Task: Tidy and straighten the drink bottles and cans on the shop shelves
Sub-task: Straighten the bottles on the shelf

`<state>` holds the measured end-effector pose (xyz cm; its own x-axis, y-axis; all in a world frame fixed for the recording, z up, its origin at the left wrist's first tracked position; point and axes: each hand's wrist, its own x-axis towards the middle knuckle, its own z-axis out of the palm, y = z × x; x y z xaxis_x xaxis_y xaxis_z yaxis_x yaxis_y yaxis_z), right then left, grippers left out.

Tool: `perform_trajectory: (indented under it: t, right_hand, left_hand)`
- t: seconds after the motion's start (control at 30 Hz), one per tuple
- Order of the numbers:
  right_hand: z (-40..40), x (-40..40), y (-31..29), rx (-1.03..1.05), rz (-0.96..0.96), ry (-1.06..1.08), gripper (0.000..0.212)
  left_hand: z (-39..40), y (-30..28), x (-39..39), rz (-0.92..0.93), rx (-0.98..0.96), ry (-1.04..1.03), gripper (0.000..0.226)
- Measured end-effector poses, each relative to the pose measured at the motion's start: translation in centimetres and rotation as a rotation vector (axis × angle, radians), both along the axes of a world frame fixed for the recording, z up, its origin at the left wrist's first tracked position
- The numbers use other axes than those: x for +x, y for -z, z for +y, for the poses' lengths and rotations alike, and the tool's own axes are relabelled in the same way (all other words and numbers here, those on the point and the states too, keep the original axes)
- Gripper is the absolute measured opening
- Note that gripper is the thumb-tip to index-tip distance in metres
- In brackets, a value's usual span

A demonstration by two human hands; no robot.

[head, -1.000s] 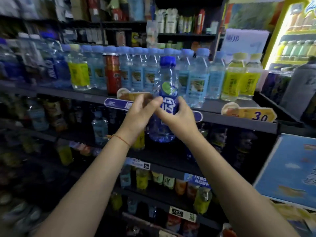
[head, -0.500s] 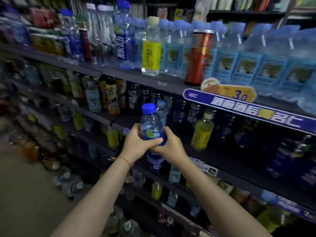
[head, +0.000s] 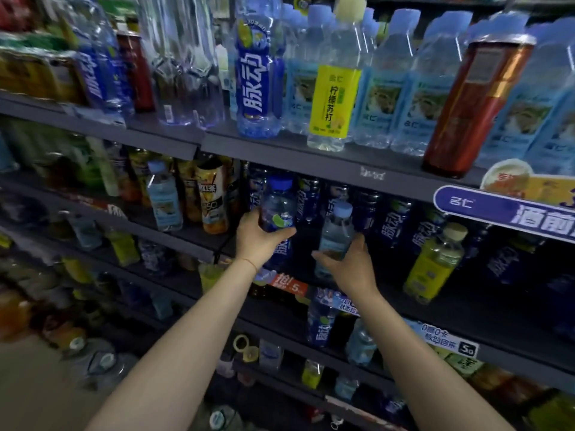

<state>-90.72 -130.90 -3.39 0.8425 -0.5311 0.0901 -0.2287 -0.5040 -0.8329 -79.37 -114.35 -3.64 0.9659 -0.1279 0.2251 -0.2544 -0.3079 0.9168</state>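
- Blue-capped clear plastic bottle with the dark blue label (head: 278,213) now stands in at the front edge of the second shelf (head: 466,309), among the row of dark blue bottles (head: 395,225); half a second ago it was held out in front of that shelf by both hands together.
- Left hand (head: 259,236) is still wrapped around this bottle's middle, thumb across the front just under the green spot on the label.
- Right hand (head: 350,269) has let go of it and moved right to a pale, light-blue-capped clear water bottle (head: 337,234) standing just beside; the fingers curl around its lower half, though how firmly I cannot tell.
- Thin red string (head: 249,262) circles the left wrist.
- Yellow-labelled bottle with a cream cap (head: 435,262) stands further right on the same shelf, near its front edge.
- On the top shelf (head: 280,147), a tall red can (head: 476,107) and a yellow-labelled clear bottle (head: 334,98) sit among pale blue water bottles, larger in view than before.
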Motion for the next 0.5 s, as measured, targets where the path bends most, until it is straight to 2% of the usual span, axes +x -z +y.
perform_trajectory:
  t: [0.07, 0.2, 0.33, 0.4, 0.5]
  right_hand:
    - [-0.3, 0.7, 0.5, 0.02, -0.01, 0.005, 0.082]
    - [-0.9, 1.4, 0.5, 0.033, -0.008, -0.003, 0.075]
    - [-0.9, 1.6, 0.7, 0.018, -0.024, 0.002, 0.075]
    - [-1.0, 1.6, 0.8, 0.015, -0.034, 0.0, 0.074]
    - [-1.0, 1.8, 1.0, 0.008, -0.03, 0.004, 0.074]
  left_hand:
    - [-1.2, -0.1, 1.7, 0.007, 0.054, 0.031, 0.06]
    - [-3.0, -0.9, 4.1, -0.026, 0.163, 0.037, 0.082]
    - [-4.1, -1.2, 4.8, -0.05, 0.49, -0.079, 0.085]
    - [-4.4, -0.3, 4.6, -0.033, 0.498, -0.063, 0.082]
    - [-4.3, 1.0, 4.2, 0.013, 0.364, -0.054, 0.075]
